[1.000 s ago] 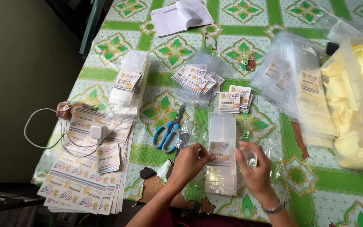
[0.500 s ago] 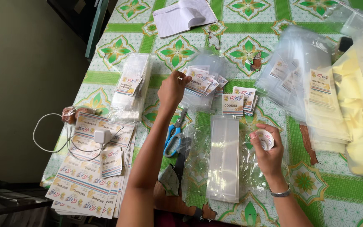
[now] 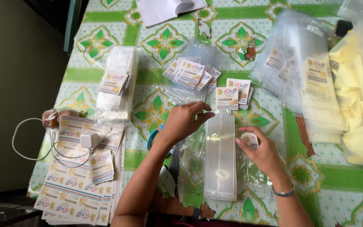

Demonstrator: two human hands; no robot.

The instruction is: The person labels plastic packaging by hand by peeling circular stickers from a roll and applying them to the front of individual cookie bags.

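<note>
the left hand (image 3: 184, 122) rests with fingers loosely spread on the top edge of a tall stack of clear bags (image 3: 220, 155) lying mid-table; the right hand (image 3: 262, 150), just beside it, is closed around a small tape roll (image 3: 250, 140)

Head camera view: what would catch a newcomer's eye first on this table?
Probably the green flower-patterned tablecloth, then the two hands at its middle: the left hand and right hand flank a long stack of clear bags. At the lower left, printed label sheets lie under a white charger.
</note>
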